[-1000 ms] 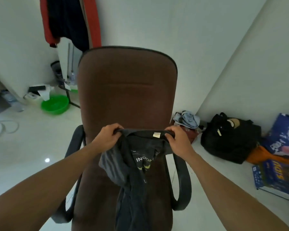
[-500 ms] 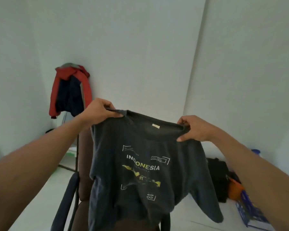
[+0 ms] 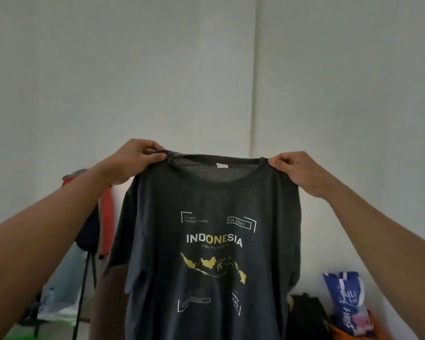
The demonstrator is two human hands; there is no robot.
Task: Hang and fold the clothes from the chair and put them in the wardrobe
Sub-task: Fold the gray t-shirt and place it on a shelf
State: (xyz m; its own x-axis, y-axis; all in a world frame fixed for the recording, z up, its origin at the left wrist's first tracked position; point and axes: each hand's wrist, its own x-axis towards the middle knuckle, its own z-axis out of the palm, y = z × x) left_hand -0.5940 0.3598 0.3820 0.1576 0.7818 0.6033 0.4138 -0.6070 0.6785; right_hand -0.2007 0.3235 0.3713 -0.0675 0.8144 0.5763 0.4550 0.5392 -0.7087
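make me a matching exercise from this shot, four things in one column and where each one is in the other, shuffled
Things:
1. left hand
2. right hand
3. blue printed bag
4. red and dark jacket

Places:
A. on the floor, low at the right edge of the view
B. gripping the T-shirt at the shoulder on the view's left
C. hanging by the wall behind the left forearm
D. gripping the T-shirt at the shoulder on the view's right

Pairs: 1-B, 2-D, 3-A, 4-C
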